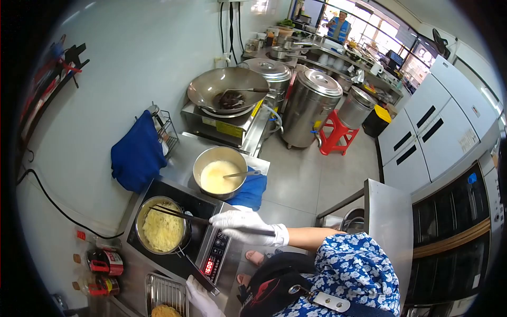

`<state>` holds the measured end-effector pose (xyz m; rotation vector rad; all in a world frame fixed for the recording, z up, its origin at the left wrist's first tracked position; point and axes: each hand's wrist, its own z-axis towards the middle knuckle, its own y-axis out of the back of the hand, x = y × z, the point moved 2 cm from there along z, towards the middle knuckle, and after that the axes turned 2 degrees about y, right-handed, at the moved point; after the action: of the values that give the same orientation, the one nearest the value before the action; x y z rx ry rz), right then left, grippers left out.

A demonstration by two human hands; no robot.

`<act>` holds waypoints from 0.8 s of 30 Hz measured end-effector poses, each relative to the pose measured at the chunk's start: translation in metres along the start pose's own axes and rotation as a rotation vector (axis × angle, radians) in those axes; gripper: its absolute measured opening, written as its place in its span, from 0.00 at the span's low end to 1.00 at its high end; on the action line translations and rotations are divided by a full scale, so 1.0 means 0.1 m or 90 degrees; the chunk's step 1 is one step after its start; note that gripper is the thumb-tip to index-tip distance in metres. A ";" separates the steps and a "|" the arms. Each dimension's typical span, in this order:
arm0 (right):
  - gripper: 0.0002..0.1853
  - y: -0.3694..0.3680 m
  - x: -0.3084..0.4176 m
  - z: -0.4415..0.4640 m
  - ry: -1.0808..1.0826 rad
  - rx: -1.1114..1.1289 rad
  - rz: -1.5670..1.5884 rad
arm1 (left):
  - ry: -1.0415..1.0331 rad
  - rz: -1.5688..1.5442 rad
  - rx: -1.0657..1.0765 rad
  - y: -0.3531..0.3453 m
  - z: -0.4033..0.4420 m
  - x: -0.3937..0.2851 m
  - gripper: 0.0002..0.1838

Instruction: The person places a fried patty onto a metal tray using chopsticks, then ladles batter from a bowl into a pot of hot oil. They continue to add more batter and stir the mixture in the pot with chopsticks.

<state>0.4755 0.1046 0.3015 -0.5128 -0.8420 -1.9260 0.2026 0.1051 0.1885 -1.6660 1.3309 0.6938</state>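
My right hand (pixel 243 227), in a white glove, is closed on long dark chopsticks (pixel 185 215), whose tips reach into a pan (pixel 185 240). Pale yellow food (pixel 162 227) fills the pan, which sits on a black induction cooktop (pixel 195 253) with a lit red display. Gloved in white too, my left hand (pixel 199 297) is at the end of the pan's dark handle, with its fingers closed around it. Behind the pan stands a steel pot (pixel 198 168) of pale yellow liquid with a ladle (pixel 243 173) in it.
A large wok (pixel 200 90) sits on a burner at the back. By the left hand lies a wire rack tray (pixel 153 288) with a fried piece. Bottles (pixel 105 262) line the left wall. A person (pixel 338 27) in a blue vest stands far back.
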 end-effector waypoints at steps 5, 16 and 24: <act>0.14 0.13 -0.17 -0.05 -0.432 -0.173 0.279 | 0.067 -0.043 -0.023 -0.01 0.05 -0.07 0.26; 0.16 0.14 -0.60 -0.04 -0.532 -0.292 0.527 | -0.031 -0.040 -0.105 0.31 0.02 0.13 0.18; 0.14 0.06 -1.01 0.14 -0.608 -0.163 0.510 | -0.014 -0.043 -0.136 0.32 0.00 0.16 0.23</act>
<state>0.5282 0.1729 0.2475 -1.7059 -0.7609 -0.9804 0.1761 0.0958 0.1656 -1.8572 1.2128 0.8359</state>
